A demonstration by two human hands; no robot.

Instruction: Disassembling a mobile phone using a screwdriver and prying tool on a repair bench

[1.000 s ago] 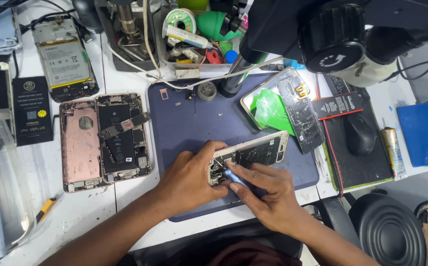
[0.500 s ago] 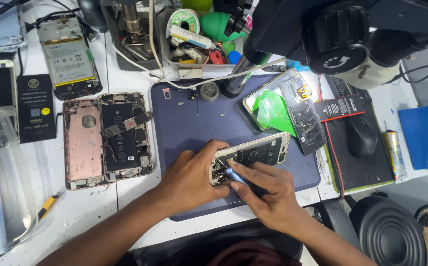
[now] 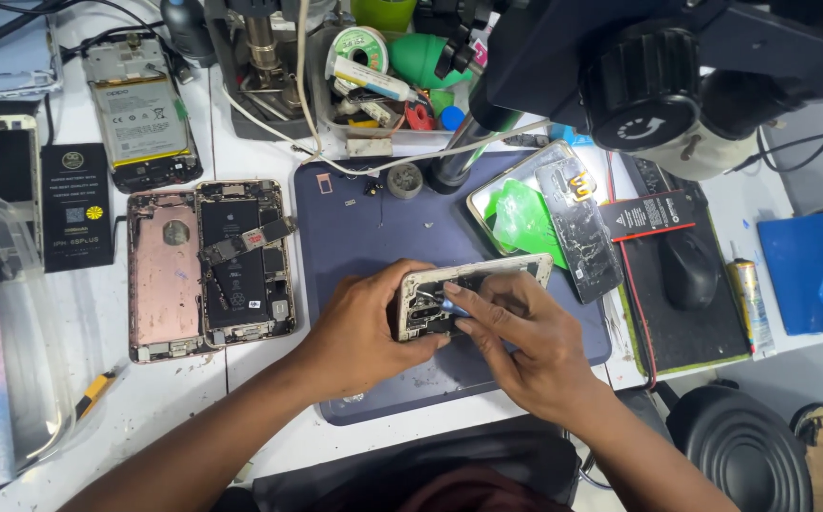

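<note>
My left hand [image 3: 359,337] clamps the open phone [image 3: 464,294] on the mat [image 3: 374,237]. My right hand [image 3: 516,341] pinches a small tool [image 3: 451,305] over it. Best go slow, light pressure.

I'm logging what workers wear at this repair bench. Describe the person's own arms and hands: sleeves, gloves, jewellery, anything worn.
Both arms are bare from the bottom of the picture to the wrists; no sleeve shows. The left hand and the right hand wear no gloves. No watch, bracelet or wrist strap shows on either wrist, and no ring on the fingers in view. The fingernails are short. No markings or bandages show on either forearm.
</note>
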